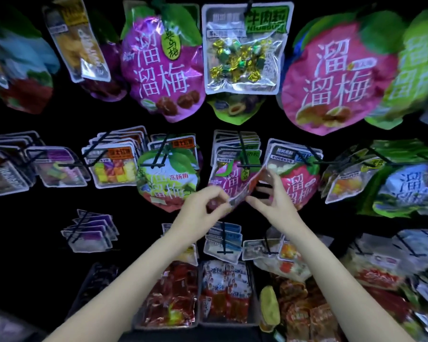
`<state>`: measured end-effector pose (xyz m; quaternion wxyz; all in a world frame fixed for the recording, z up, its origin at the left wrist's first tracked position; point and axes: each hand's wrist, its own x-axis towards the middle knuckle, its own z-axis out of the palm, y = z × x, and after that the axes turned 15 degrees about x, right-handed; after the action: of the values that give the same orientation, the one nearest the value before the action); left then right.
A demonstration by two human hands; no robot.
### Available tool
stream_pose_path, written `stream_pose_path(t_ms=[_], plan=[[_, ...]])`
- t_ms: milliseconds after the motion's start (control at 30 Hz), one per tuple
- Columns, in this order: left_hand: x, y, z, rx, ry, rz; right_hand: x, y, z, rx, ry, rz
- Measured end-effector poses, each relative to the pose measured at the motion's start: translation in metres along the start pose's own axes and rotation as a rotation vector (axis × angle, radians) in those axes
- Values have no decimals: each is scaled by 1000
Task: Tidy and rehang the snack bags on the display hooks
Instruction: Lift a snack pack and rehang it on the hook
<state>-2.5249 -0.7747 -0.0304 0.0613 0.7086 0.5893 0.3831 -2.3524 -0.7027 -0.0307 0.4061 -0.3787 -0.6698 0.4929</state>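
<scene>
Head view, clear candy bag [245,49] hangs above, red packets [169,296] in bins below, both left hand [203,211] and right hand [273,201] pinch magenta plum bag [232,181] on hook [244,149], bag tilted, long axis up-right.

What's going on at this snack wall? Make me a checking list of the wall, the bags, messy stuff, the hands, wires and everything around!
Surface: black display wall with rows of black hooks.
Job's things: purple plum bag in the middle row, tilted, its lower edge gripped by both hands.
Clutter: mixed bag types share hooks; a clear candy bag hangs over a green one.
Hands: left hand pinches the bag's lower edge; right hand pinches its right side.
Cables: nothing seen.
Surroundings: bins of red snack packs below; the right edge is blurred.
</scene>
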Motion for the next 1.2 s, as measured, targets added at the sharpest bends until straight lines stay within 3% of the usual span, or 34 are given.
stream_pose_path(t_ms=[67,233,433,533,700,867,1067,1200], plan=[[-19,-11,-10,7,-42,0,-8,1,3,-19,-28,-9],[-48,-56,-32,-178,-2,-283,-24,6,44,-22,-155,-7],[-63,-89,-71,-221,140,-445,-3,-7,128,-9,-58,-263],[-69,-103,-97,-157,207,-465,8,-13,171,-21,-98,-233],[-76,-143,-140,65,251,-446,25,-31,232,-129,-349,-205],[-74,-176,-164,250,315,-413,45,-49,266,-230,-357,-438],[-62,-185,-176,186,238,-395,57,-46,283,-251,-246,-430],[-53,-194,-179,274,121,-383,64,-44,286,-279,-222,-354]])
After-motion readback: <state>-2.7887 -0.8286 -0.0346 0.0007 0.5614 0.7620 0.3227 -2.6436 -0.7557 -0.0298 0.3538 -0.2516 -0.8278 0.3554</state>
